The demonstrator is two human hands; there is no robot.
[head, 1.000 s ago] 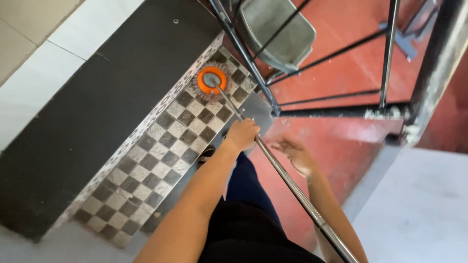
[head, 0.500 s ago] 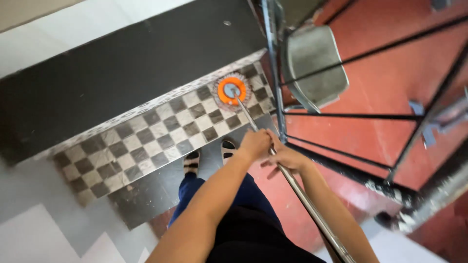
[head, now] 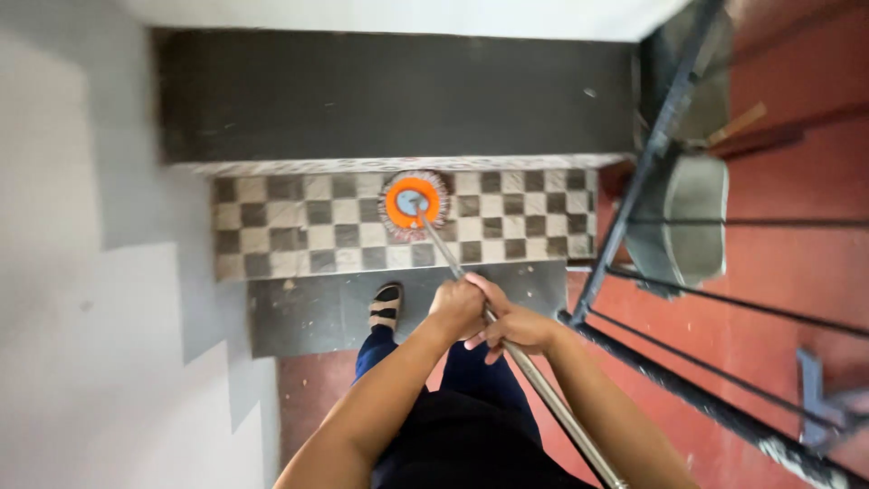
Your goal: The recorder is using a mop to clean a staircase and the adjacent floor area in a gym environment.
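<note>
Two hands grip one metal mop handle [head: 507,349], and its round orange mop head [head: 413,204] lies flat on the checkered tile step [head: 299,237], near that step's far edge, just below the dark riser [head: 362,95]. The left hand [head: 457,308] wraps closed around the handle higher toward the head; the right hand [head: 518,328] closes on it just behind, the two hands touching. A sandalled foot [head: 386,308] stands on the grey step [head: 308,317] below the checkered one, close to the handle's line.

Risks, as I judge them: wet tile under that foot could slip, since the stance is on a narrow tread. The black railing [head: 634,199] runs right of the checkered step, so a wide sideways sweep could knock the handle against it. The grey chair [head: 683,213] beyond the railing seems out of reach.
</note>
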